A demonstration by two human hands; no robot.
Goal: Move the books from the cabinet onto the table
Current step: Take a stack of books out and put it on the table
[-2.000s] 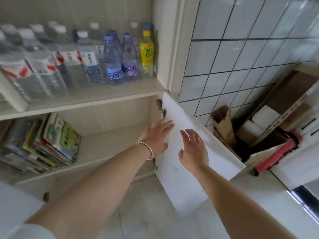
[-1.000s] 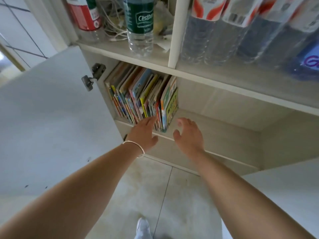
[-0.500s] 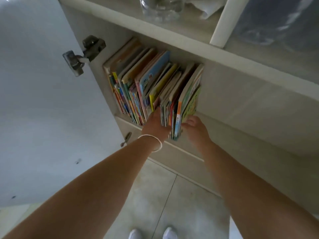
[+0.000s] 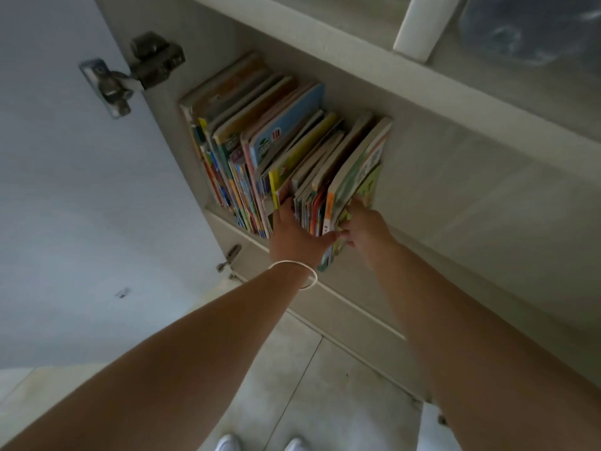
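Many thin, brightly coloured books [image 4: 276,151] stand packed upright at the left end of the lower shelf [image 4: 455,203] inside the cabinet [image 4: 422,102], pressed against its left wall, with bare shelf to their right. Both hands work on the rightmost bundle of that row. The left hand [image 4: 297,237], a pale bangle [image 4: 297,273] on its wrist, has its fingers pushed into a gap in the row, its thumb reaching right across the near edges of the bundle, so its grip is closed around those books. The right hand [image 4: 366,227] presses against the green cover [image 4: 364,180] of the last book on the right, fingers curled at its lower near corner, clamping the bundle from that side. At the left, the open cabinet door [image 4: 81,206] hangs on a metal hinge [image 4: 136,73]. Above, another shelf carries a blurred clear bottle [image 4: 527,27] beside a white upright divider [image 4: 419,24]. Below lies the tiled floor [image 4: 325,385], with the tips of white shoes [image 4: 260,444] at the near edge.
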